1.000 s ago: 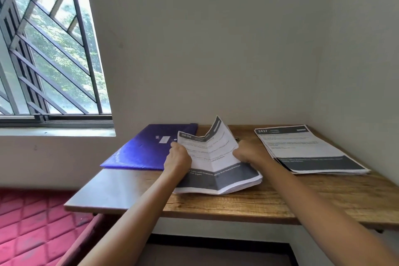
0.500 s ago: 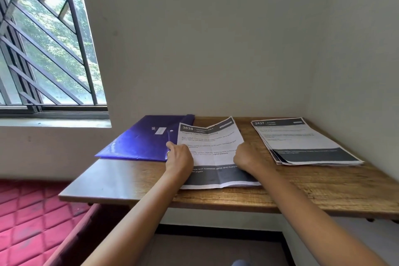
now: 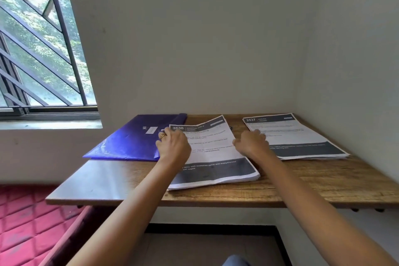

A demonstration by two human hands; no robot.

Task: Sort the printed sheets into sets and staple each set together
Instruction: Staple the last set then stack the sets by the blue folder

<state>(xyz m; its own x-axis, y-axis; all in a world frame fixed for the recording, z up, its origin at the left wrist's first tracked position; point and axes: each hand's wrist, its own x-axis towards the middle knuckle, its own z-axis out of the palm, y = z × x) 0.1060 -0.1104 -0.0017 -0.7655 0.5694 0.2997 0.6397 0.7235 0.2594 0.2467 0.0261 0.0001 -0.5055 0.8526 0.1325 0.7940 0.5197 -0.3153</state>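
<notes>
mid-frame, your left hand [image 3: 172, 147] grips the 3638 stack [image 3: 216, 157], right hand [image 3: 251, 142] curled at its right edge, hold unclear

Daylight came in through the barred window [image 3: 43, 49] at upper left, where the glass washed out toward white at the top. The room was evenly bright, with only soft, faint shadows. A pale glare lay on the blue folder [image 3: 129, 144] and along the left part of the wooden table [image 3: 108, 179]. Small print on the stack of sheets [image 3: 216, 153] was smeared and mostly unreadable. Wide-angle bending tilted the window bars and stretched everything near the lower edge.
</notes>
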